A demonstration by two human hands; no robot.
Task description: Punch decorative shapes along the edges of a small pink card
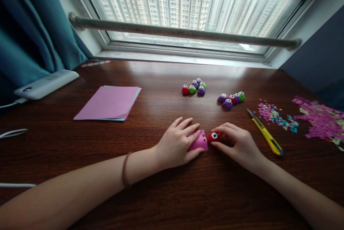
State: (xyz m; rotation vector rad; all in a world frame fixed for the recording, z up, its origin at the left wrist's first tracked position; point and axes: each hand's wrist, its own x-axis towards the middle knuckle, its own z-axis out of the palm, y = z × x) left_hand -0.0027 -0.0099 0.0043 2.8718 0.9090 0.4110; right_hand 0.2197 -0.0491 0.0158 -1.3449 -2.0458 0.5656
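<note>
My left hand [178, 142] lies on a small pink piece of paper [201, 143], fingers spread and thumb along its near edge. Star and heart shapes are cut near the paper's right end. Just right of the paper is a small red craft punch [214, 136] with a dark heart on its white top. Thumb and fingers of my right hand [239, 145] are closed around this punch. Its left side is very close to the paper; I cannot tell whether they touch.
Behind my hands stand several coloured punches [198, 87] and a second group of punches [231, 100]. At right lie a yellow utility knife [267, 135], paper confetti [276, 115] and punched pink scraps [319, 117]. A stack of coloured paper [109, 102] and a white power bank [48, 83] are left.
</note>
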